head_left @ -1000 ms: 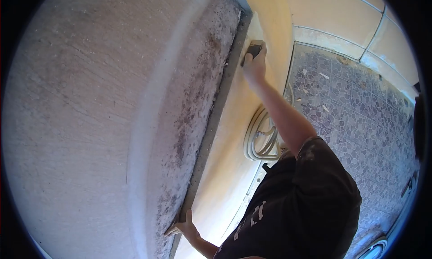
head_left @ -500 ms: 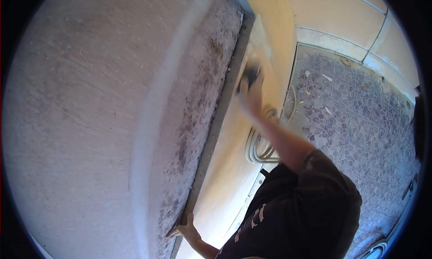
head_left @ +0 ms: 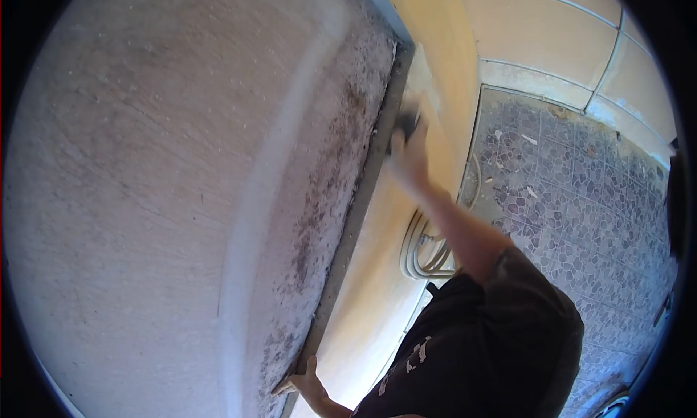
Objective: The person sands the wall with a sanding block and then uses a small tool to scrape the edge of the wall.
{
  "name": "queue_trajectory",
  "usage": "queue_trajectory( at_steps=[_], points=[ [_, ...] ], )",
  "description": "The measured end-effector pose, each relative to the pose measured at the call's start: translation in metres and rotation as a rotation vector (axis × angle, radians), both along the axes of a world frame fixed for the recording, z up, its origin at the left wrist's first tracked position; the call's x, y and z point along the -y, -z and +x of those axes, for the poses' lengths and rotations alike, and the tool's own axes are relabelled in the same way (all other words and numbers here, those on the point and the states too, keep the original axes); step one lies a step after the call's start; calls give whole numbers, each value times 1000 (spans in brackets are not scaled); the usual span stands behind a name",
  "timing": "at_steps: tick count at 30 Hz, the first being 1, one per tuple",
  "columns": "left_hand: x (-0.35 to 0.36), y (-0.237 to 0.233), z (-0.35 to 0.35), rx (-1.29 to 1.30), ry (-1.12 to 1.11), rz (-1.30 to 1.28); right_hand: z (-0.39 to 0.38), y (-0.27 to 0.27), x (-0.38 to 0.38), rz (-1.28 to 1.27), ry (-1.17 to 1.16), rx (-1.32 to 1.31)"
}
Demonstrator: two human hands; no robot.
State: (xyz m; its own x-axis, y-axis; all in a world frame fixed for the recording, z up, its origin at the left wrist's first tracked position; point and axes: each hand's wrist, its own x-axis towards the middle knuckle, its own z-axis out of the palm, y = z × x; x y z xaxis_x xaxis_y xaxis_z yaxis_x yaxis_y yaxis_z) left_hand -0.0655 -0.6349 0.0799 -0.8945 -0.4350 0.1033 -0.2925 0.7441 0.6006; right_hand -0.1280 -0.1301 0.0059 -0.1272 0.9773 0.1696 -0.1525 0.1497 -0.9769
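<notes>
My right hand [head_left: 411,160] is closed around a dark, blurred hand tool [head_left: 407,122] held against the upper part of the yellow wall [head_left: 377,215]. Motion blur hides what kind of tool it is. Low in the view, my left hand [head_left: 308,387] rests on the narrow grey ledge [head_left: 356,218], thumb and fingers spread and nothing in them. The ledge runs between the yellow wall and a large pale surface [head_left: 167,200] with dark stains along its edge.
A coiled pale hose or cable [head_left: 421,251] is by the wall below my right forearm. Patterned floor tiles [head_left: 573,200] with scattered light chips spread to the right. Large beige tiles [head_left: 537,26] cover the far wall.
The whole view has shifted slightly, so the wall and coil appear a little lower. My right hand still holds the blurred tool near the same patch; my left hand stays on the ledge.
</notes>
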Motion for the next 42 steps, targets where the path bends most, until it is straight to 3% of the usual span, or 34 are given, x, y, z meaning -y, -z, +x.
queue_trajectory(
  at_steps=[1,2,4,6,7,8,11,14,15,16,18,20,22,24,25,26,27,30,33,37,40,42],
  points=[
    [3,-8,-1,85,151,149,9,3,35,36,-99,-109],
    [0,-6,0,84,156,145,11,5,39,32,-93,-110],
    [-2,-3,0,-9,21,30,14,5,46,24,-119,-116],
    [0,0,-1,-10,32,11,2,-6,-42,-330,-163,-189],
    [2,0,2,-12,40,-2,-22,23,-101,-167,9,14],
    [-3,-3,4,-9,30,3,4,-31,-124,-334,-101,-36],
    [-10,-7,5,26,11,4,-3,-26,-155,-325,-28,-26],
    [12,5,-4,-13,115,191,-5,8,-54,-104,-88,-144],
    [15,10,-5,-20,115,194,-8,27,-20,242,74,-35],
    [19,15,-7,-19,136,208,-5,17,-19,240,74,-45],
    [31,13,-11,-14,175,211,5,6,-12,-109,-109,-95],
    [13,-2,-5,19,263,296,-17,25,-78,27,70,51],
    [12,6,-3,18,30,-171,-4,4,-137,-296,-79,-41],
    [15,8,2,-8,21,-165,3,-7,-124,-285,-69,-5],
    [13,1,2,14,127,-28,1,-13,-115,-271,-42,-1],
    [13,-4,-1,35,234,107,4,-12,-88,-175,-61,-26],
    [39,13,-10,43,243,187,8,-4,-49,-78,-79,-49],
    [23,0,-7,69,249,327,24,17,30,64,-139,-96],
    [8,-13,-3,130,263,300,46,1,34,-250,-417,-288],
    [-7,-4,3,-44,69,46,62,-25,-5,-271,-646,-521],
    [-16,-7,6,-41,-10,19,78,-54,-6,-448,-771,-663],
    [-19,-9,8,-42,91,101,84,-49,-2,-512,-879,-768]
  ],
)
